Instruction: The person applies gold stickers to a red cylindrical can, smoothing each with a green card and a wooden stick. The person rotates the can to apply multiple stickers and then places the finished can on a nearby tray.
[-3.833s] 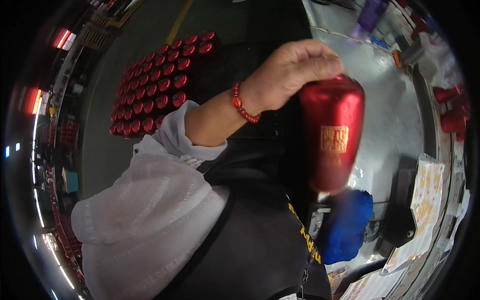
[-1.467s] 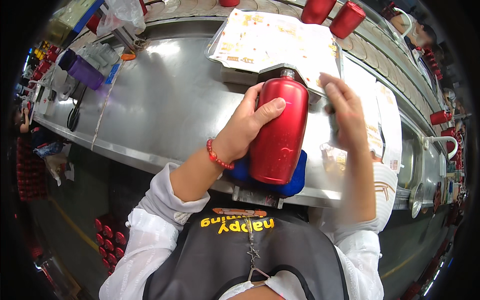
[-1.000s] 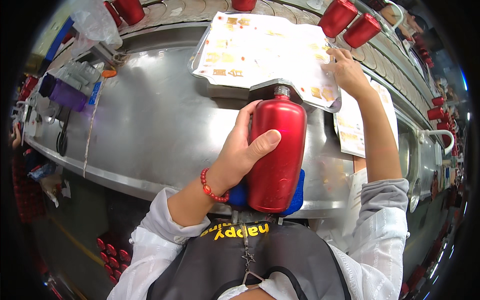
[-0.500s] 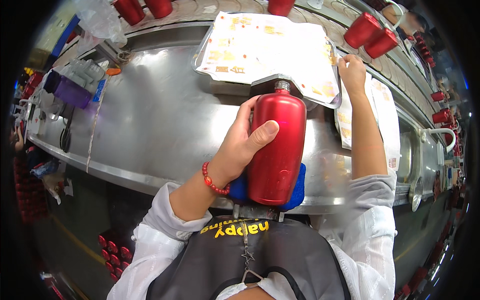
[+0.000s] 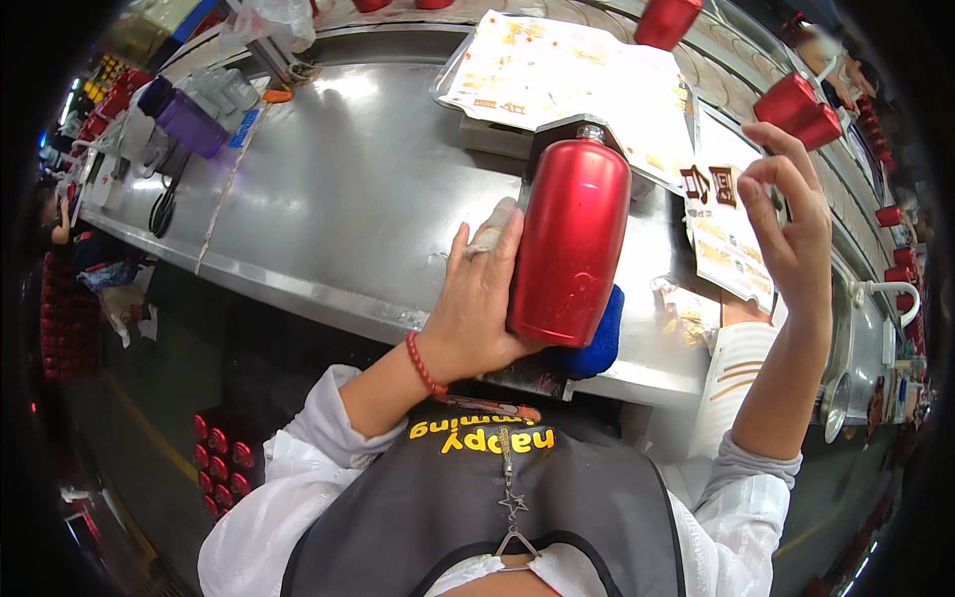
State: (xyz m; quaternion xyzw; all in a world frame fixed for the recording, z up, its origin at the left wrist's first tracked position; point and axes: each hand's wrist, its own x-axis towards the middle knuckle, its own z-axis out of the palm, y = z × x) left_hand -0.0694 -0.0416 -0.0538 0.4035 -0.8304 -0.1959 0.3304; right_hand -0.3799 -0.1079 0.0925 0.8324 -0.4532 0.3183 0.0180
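Observation:
My left hand (image 5: 477,298) grips a red metal bottle (image 5: 569,244) from its left side and holds it upright on a blue pad (image 5: 597,343) at the near edge of the steel counter (image 5: 338,209). The bottle's small silver neck points away from me. To the right, my right hand (image 5: 791,224) is raised above the counter. Its thumb and forefinger pinch what looks like a pale label with dark characters (image 5: 710,185). Below that hand lies a sheet of yellowish labels (image 5: 731,254).
A large printed sheet (image 5: 567,75) lies on a tray at the back of the counter. Red bottles (image 5: 796,104) stand along the far right rail. Purple containers and tools (image 5: 184,119) sit at the far left. More red bottles (image 5: 214,463) are stacked on the floor.
My right hand has lifted off the label sheet and come up toward me with a label in its fingers. The left hand keeps the bottle on the blue pad.

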